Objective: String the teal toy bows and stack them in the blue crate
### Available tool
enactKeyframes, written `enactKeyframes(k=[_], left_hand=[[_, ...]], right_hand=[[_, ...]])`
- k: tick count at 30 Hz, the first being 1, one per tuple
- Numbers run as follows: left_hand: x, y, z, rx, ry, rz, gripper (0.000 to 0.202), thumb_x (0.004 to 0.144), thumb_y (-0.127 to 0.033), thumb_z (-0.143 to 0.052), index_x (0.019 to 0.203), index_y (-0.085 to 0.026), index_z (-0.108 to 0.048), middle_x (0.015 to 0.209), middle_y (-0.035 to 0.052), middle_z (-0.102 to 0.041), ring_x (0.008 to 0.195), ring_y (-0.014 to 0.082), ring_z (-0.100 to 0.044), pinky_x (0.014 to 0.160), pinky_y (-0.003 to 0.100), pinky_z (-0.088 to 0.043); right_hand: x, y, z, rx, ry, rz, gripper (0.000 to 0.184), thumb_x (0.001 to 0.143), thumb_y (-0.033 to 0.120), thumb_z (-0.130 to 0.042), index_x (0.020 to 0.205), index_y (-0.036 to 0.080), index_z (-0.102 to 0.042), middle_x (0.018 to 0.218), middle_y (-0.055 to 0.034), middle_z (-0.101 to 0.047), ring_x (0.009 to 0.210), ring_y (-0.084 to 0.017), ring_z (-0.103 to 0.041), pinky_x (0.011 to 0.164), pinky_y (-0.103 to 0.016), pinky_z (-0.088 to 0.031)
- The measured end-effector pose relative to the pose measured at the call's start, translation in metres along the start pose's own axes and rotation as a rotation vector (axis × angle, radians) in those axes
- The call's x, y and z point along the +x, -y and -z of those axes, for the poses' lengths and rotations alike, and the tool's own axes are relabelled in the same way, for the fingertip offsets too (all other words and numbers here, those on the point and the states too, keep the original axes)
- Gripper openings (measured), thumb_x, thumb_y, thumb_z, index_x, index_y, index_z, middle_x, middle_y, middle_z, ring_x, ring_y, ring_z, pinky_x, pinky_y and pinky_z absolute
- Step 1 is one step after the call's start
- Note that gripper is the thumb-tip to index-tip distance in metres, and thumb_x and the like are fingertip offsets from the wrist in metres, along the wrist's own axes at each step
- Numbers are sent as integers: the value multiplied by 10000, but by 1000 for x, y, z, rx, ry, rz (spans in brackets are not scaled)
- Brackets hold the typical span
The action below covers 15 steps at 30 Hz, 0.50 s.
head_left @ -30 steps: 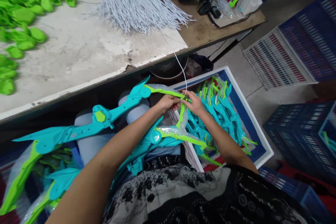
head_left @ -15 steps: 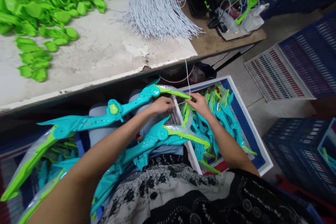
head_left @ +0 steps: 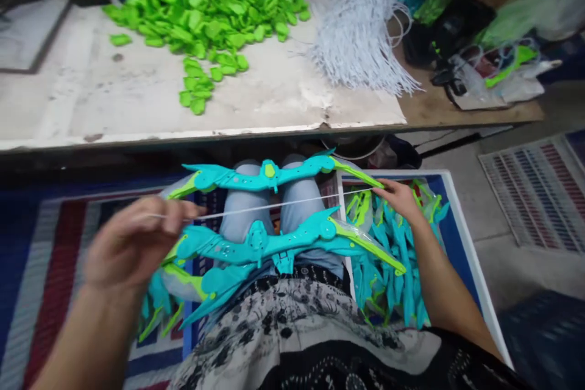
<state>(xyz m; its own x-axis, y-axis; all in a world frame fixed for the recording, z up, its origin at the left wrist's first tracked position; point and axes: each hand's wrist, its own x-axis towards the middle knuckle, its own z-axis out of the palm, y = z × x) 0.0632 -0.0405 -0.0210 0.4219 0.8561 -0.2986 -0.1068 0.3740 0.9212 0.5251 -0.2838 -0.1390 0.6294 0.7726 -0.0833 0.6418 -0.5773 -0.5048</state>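
A turquoise and lime-green toy bow lies across my knees. My right hand pinches its right tip, where a white string is attached or held; which of the two I cannot tell. The string runs taut to the left into my left hand, whose curled fingers are closed on it, somewhat blurred. My left hand covers the bow's left end. More toy bows rest on my lap, nearer my waist.
A worktable ahead bears a heap of green plastic pieces and a bundle of white strings. To my right stands a crate filled with bows. More bows hang at lower left. A white basket is at far right.
My left hand has moved far left from beside the right hand, drawing the string out along the bow. The string's loose end has left the table edge. The view has turned leftward.
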Motion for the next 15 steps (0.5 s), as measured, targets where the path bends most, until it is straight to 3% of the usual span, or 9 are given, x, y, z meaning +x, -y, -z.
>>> enactKeyframes(k=[2, 5, 8, 10, 12, 15], left_hand=[[-13, 24, -17, -112, 90, 74, 244, 647, -414, -741, 557, -217, -629, 589, 4, -612, 720, 192, -629, 828, 384, -552], [-21, 53, -46, -213, 92, 156, 188, 626, -324, -799, 723, -189, -712, 773, 38, -712, 839, 204, -672, 876, 360, -528], [-24, 63, -64, -295, 108, 236, 248, 592, -248, -832, 802, -168, -727, 844, 74, -739, 859, 214, -688, 865, 350, -525], [-24, 64, -70, -347, 123, 267, 253, 590, -246, -837, 790, -145, -721, 826, 89, -739, 833, 218, -694, 836, 345, -531], [-24, 63, -72, -397, 118, 286, 267, 592, -249, -838, 799, -146, -706, 737, 67, -727, 763, 205, -696, 776, 331, -540], [-24, 63, -70, -428, 164, 353, 329, 582, -267, -846, 848, -154, -688, 650, 42, -696, 680, 192, -685, 680, 305, -537]], right_hand=[[11, 28, 3, -121, -129, 139, 457, 790, 501, -575, 1011, 122, -701, 959, -133, -717, 864, -269, -648, 797, -410, -509], [25, 104, -14, -163, -245, 466, 364, 886, 414, -500, 1008, 123, -683, 980, -140, -698, 945, -254, -609, 869, -408, -475], [25, 198, -63, -144, -13, 871, 292, 908, 339, -495, 1046, 139, -657, 1060, -129, -665, 1009, -233, -567, 894, -374, -448], [17, 249, -101, -224, 131, 1039, 318, 885, 334, -537, 1129, 151, -623, 1154, -138, -617, 1065, -263, -523, 908, -404, -418], [9, 285, -134, -328, 219, 1076, 403, 865, 307, -566, 1239, 157, -560, 1167, -146, -587, 1033, -278, -514, 874, -408, -415], [5, 306, -158, -430, 296, 1026, 492, 884, 230, -515, 1367, 166, -449, 1085, -148, -583, 946, -264, -522, 807, -377, -427]])
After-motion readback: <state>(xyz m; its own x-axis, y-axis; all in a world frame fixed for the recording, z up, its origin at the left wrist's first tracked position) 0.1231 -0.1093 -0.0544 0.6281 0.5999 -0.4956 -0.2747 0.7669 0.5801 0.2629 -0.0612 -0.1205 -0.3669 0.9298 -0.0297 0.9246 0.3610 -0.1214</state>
